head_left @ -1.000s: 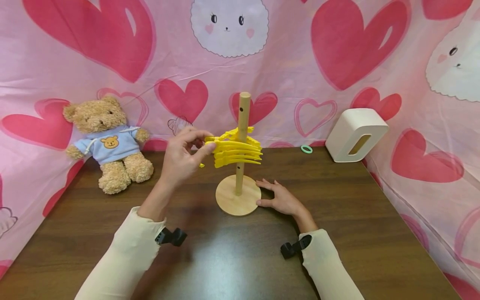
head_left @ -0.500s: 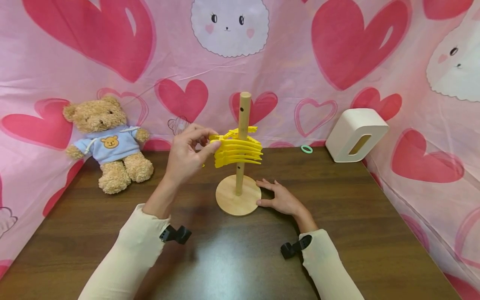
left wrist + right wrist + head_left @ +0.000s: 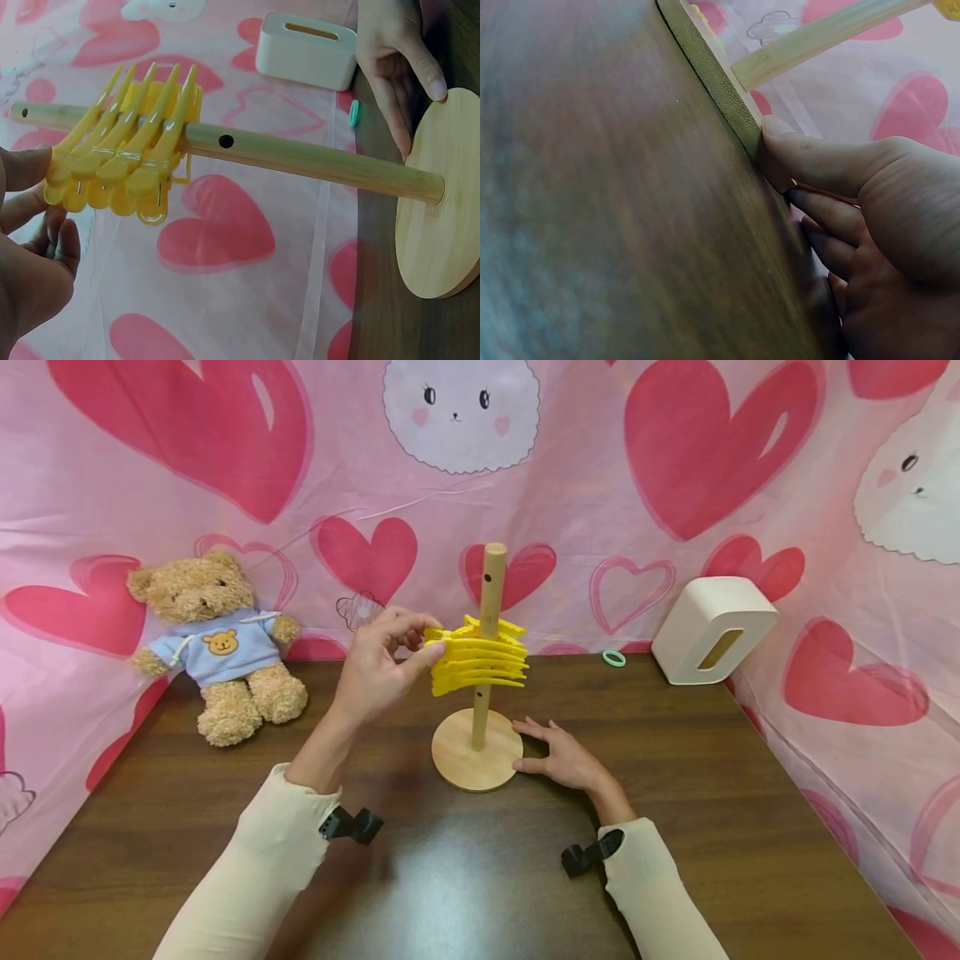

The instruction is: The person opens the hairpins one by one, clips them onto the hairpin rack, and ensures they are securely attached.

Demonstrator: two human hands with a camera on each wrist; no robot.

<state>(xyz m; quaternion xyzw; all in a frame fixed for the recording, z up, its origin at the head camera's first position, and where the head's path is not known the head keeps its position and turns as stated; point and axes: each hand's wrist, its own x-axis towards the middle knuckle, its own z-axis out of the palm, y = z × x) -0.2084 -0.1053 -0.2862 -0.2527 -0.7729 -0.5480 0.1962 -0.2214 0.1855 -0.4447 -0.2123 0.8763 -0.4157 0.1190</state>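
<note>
A stack of yellow hair clips sits across the upright wooden post, their long prongs on either side of it. With thumb and fingertips, my left hand pinches the handle end of the uppermost clip. In the left wrist view the clips fan out side by side, handles close to my fingers. My right hand rests at the right edge of the round wooden base; thumb and fingers spread along its rim. The right wrist view shows the thumb against the base's edge.
A teddy bear in a blue hoodie sits at the back left. A white box with a slot and a small green ring stand at the back right of the dark wooden table. Pink heart-print cloth hangs behind.
My left hand has moved slightly right, towards the post, with the uppermost clip. The post's top has shifted a little to the right. My right hand stays at the base.
</note>
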